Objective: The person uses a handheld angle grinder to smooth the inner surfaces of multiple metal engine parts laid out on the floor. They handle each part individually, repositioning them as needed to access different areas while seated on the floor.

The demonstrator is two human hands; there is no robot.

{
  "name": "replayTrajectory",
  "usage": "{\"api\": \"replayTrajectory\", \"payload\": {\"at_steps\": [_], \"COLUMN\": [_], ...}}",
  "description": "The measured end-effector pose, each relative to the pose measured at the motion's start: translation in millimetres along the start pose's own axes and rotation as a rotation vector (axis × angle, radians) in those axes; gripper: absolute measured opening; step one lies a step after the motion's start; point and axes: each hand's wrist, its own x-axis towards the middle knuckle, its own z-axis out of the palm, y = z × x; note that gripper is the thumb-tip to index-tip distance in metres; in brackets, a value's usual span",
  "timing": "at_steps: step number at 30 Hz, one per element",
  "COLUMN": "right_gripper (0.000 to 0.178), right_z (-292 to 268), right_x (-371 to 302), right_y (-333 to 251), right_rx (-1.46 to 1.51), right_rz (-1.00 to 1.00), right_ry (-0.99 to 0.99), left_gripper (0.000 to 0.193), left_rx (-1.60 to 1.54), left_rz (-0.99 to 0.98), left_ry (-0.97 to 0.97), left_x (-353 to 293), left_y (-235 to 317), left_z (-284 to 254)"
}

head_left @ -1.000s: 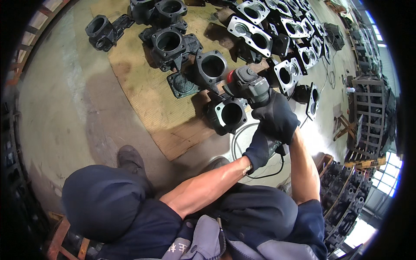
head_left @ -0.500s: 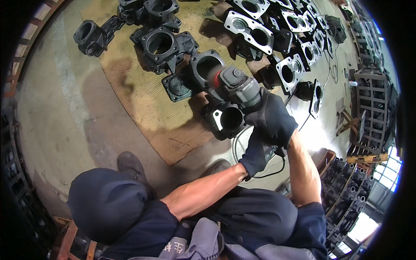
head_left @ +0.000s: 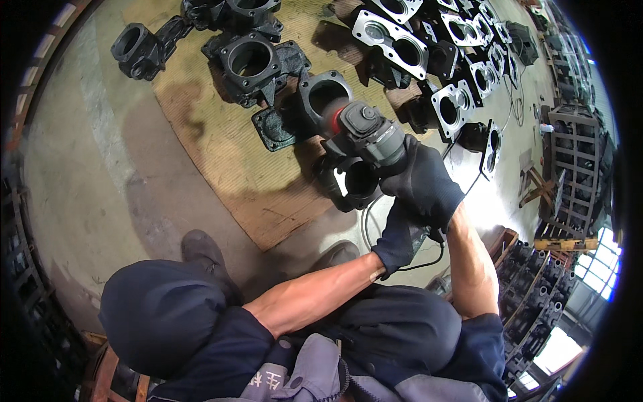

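Note:
I hold an angle grinder (head_left: 372, 130) with both black-gloved hands. My right hand (head_left: 427, 184) is wrapped round its body just behind the head, and my left hand (head_left: 394, 244) is closed lower down, near the cable end. The blurred disc (head_left: 335, 120), with some red on it, meets or hovers over the near edge of a black cast-iron housing (head_left: 324, 84); contact cannot be made out. Closer to me, partly under the grinder, stands another housing (head_left: 357, 182) whose rim shows a bright bare-metal patch. The left hand's fingers are mostly hidden.
Several dark housings (head_left: 249, 61) stand on a ribbed cardboard sheet (head_left: 248, 201). Rows of housings with shiny flanges (head_left: 452, 110) stand to the right. A cable (head_left: 425, 265) loops near my hands. Metal crates (head_left: 575, 154) line the right side. My shoe (head_left: 204, 248) is beside the sheet.
The view has shifted slightly. The grinder's disc has come a little farther down relative to the far housing, and both hands keep their grip.

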Motion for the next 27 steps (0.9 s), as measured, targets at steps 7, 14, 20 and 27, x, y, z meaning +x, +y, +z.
{"api": "replayTrajectory", "payload": {"at_steps": [7, 14, 20, 27], "right_gripper": [0.054, 0.053, 0.055, 0.054], "right_z": [-6, 8, -2, 7], "right_x": [-2, -4, -1, -11], "right_y": [19, 7, 11, 9], "right_rx": [-0.027, 0.098, -0.104, -0.025], "right_rz": [0.004, -0.033, 0.012, -0.022], "right_ry": [0.062, 0.034, 0.026, 0.011], "left_gripper": [0.048, 0.049, 0.05, 0.046], "left_rx": [0.032, 0.003, 0.282, 0.284], "left_rz": [-0.071, -0.088, 0.008, 0.04], "left_ry": [-0.001, 0.053, 0.002, -0.062], "left_x": [4, -8, -3, -13], "left_y": [-7, 3, 2, -7], "left_z": [4, 0, 6, -6]}}
